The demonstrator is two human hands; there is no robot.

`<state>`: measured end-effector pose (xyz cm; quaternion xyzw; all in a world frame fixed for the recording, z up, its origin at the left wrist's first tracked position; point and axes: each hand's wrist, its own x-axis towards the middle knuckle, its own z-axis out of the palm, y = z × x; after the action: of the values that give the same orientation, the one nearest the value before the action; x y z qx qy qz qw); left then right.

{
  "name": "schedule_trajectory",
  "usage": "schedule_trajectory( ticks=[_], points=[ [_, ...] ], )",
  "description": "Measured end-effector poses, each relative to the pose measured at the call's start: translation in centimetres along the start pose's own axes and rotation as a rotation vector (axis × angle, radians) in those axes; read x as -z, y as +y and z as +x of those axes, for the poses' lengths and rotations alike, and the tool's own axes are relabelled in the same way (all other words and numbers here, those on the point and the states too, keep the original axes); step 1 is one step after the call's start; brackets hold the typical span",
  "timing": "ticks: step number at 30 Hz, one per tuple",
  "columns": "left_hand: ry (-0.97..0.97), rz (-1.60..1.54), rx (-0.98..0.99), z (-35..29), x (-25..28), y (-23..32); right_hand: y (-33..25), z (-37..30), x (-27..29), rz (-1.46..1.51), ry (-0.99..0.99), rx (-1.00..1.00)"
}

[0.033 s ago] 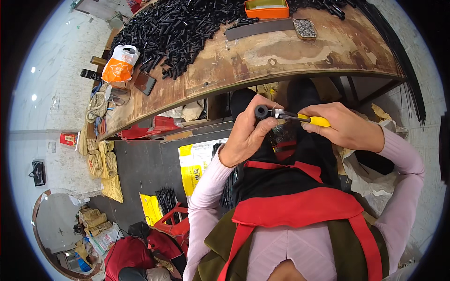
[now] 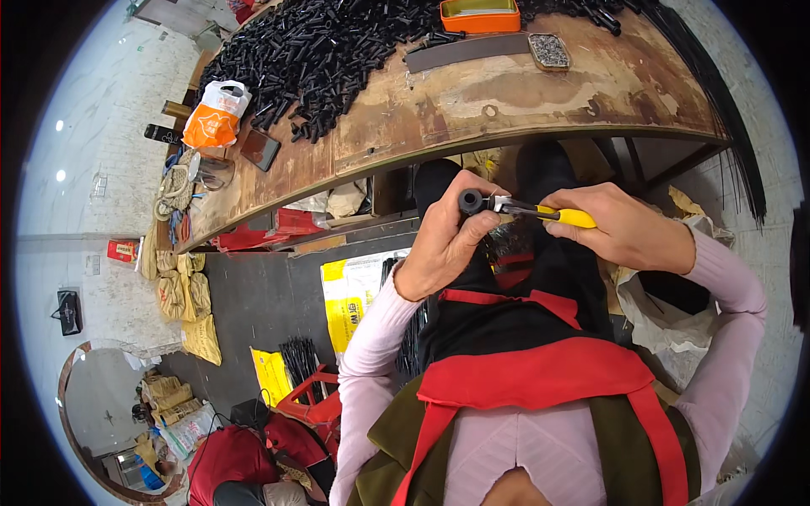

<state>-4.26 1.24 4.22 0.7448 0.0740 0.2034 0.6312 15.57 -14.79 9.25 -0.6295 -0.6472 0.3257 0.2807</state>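
Observation:
Just past the front edge of the table, above my lap, my left hand (image 2: 453,232) is closed around a black tube-shaped part (image 2: 472,201). Its round end with a hole faces up between thumb and fingers. My right hand (image 2: 620,221) grips yellow-handled pliers (image 2: 577,218). The metal jaws of the pliers meet the side of the black part, close to my left fingertips. Whether the jaws pinch something small there is too fine to tell. Most of the part's length is hidden by my left hand.
A large heap of black tube parts (image 2: 312,63) covers the far left of the wooden table (image 2: 472,110). An orange box (image 2: 481,18), a grey strip (image 2: 464,55) and a dish of small metal pieces (image 2: 550,52) lie beyond my hands. A phone (image 2: 260,150) rests near the left edge.
My right hand and sleeve have shifted very slightly to the right. The pliers and the black part stay together in the same place.

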Motion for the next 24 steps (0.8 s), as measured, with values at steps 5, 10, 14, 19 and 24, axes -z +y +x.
schedule_trajectory(
  ticks=[5, 10, 14, 19, 24],
  points=[
    [0.028, -0.053, 0.032, -0.1, -0.1, -0.2, -2.8, 0.5, 1.3, 0.072, -0.134, -0.290],
    [-0.007, -0.060, 0.030, 0.0, -0.3, -1.1, -1.6, 0.3, -0.1, 0.068, -0.093, -0.309],
    [0.179, -0.029, 0.007, 0.7, 0.9, -2.0, 3.3, 2.3, -0.9, -0.103, 0.173, -0.010],
    [0.280, -0.235, -0.057, 2.2, 2.3, -2.8, 13.2, 7.0, 6.5, -0.667, 0.553, 0.110],
    [0.215, -0.179, 0.075, 4.0, 1.5, -4.2, 17.4, 11.5, 10.9, -0.798, 0.531, -0.058]
  ],
)
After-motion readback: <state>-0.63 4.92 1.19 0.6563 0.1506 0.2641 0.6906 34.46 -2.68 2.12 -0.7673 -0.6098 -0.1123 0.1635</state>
